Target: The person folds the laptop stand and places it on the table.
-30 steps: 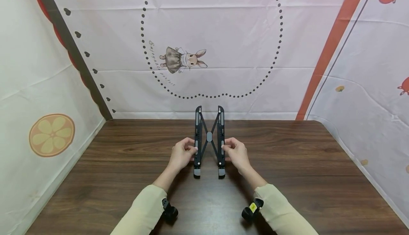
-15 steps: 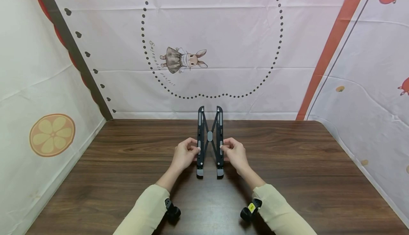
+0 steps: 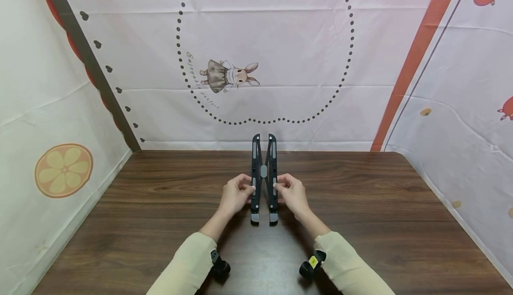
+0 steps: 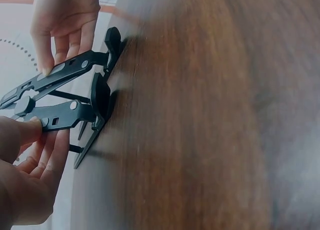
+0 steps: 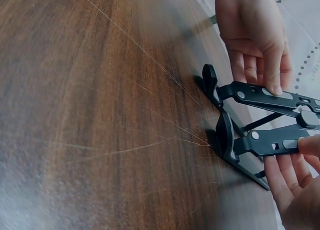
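The two side rails (image 3: 272,161) of the black folding stand (image 3: 263,171) with grey pads have drawn closer together over the last second, narrowing the gap. The left hand (image 3: 235,194) pinches one rail between thumb and fingers, the right hand (image 3: 294,195) the other. The stand rests on the dark brown wood-grain table (image 3: 360,206), near the white printed cloth backdrop (image 3: 288,54).

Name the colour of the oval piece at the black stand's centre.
Grey; the oval piece shows best in the head view, against the black stand.
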A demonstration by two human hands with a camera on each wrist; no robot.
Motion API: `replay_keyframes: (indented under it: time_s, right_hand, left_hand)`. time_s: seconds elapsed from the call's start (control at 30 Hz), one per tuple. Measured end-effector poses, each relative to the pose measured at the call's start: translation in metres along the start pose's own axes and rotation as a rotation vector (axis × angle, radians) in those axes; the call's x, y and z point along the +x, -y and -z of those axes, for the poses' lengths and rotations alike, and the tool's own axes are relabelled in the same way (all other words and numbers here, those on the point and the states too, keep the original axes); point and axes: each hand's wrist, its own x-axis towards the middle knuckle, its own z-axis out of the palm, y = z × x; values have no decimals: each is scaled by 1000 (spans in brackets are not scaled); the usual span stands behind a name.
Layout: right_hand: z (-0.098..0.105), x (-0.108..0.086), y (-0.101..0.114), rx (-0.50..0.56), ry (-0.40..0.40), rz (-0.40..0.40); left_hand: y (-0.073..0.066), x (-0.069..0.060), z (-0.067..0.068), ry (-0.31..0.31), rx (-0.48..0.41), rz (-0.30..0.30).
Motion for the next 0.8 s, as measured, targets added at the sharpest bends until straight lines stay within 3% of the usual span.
replay_keyframes:
  time_s: [0.8]
  right_hand:
    - [-2, 1, -1, -8, -2, 7]
  left_hand:
    - [-5, 2, -21, 9, -33, -26]
